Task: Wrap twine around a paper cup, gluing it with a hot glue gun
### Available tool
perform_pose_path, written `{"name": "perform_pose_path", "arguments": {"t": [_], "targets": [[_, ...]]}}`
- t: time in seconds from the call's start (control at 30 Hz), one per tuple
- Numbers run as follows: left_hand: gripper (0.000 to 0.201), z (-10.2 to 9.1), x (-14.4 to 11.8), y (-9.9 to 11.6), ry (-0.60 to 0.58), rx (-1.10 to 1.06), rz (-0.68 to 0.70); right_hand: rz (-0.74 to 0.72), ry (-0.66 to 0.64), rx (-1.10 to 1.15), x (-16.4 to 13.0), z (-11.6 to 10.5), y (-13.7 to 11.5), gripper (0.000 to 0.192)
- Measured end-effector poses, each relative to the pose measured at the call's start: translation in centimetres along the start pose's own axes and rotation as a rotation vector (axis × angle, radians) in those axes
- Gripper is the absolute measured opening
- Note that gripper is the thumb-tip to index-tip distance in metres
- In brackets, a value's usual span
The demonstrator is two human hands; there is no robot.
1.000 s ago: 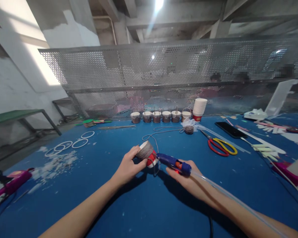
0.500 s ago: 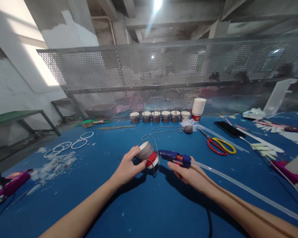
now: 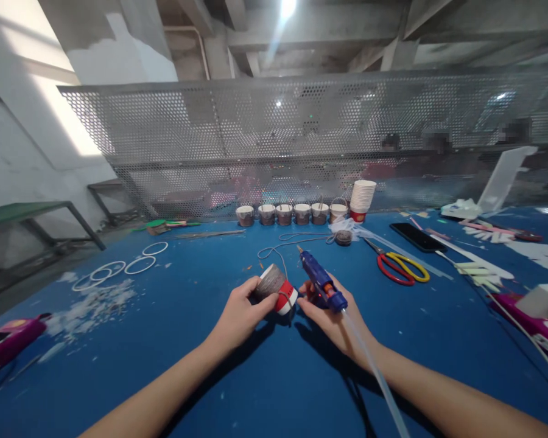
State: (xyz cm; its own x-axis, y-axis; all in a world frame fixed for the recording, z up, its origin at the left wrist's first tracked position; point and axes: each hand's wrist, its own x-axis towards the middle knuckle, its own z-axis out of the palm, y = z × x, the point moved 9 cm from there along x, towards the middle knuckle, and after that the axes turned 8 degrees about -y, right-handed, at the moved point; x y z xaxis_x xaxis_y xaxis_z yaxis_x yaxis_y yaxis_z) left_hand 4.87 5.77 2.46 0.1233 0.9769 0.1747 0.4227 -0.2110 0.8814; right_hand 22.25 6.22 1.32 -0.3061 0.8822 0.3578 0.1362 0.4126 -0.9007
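Note:
My left hand (image 3: pixel 244 310) grips a paper cup (image 3: pixel 287 298) lying tilted, its red and white part toward the right. Grey cord (image 3: pixel 270 282) is wound around much of the cup, and a loose strand runs from it up the table to a small ball of cord (image 3: pixel 343 237). In my right hand (image 3: pixel 335 316) is a blue hot glue gun (image 3: pixel 320 277), its nozzle pointing up and away, apart from the cup. A long clear glue stick (image 3: pixel 377 371) trails from its back end. The right fingertips are close to the cup's base.
Several cord-wrapped cups (image 3: pixel 284 215) line the back beside a stack of paper cups (image 3: pixel 362 199). Scissors (image 3: pixel 399 267) and a phone (image 3: pixel 418 236) lie at right. White rings (image 3: pixel 140 264) and scraps (image 3: pixel 91 307) are at left. Power strips (image 3: pixel 21 340) sit at both sides.
The glue gun's nozzle has moved off the cup and swung upward to point away. My right hand has turned, bringing its fingers near the cup's base. The left hand still holds the cup.

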Motion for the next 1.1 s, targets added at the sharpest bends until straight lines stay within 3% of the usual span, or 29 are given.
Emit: {"name": "perform_pose_path", "arguments": {"t": [0.33, 0.53, 1.1], "targets": [[0.022, 1.0, -0.3, 0.1, -0.006, -0.016, -0.044, -0.03, -0.02, -0.008, -0.2, 0.9, 0.0, 0.021], [0.022, 1.7, -0.4, -0.2, -0.052, -0.039, -0.054, -0.086, 0.016, -0.159, -0.3, 1.0, -0.6, 0.011], [0.014, 2.4, -0.7, 0.7, -0.122, 0.048, -0.037, -0.165, 0.093, -0.204, -0.3, 0.2, -1.2, 0.01]]}}
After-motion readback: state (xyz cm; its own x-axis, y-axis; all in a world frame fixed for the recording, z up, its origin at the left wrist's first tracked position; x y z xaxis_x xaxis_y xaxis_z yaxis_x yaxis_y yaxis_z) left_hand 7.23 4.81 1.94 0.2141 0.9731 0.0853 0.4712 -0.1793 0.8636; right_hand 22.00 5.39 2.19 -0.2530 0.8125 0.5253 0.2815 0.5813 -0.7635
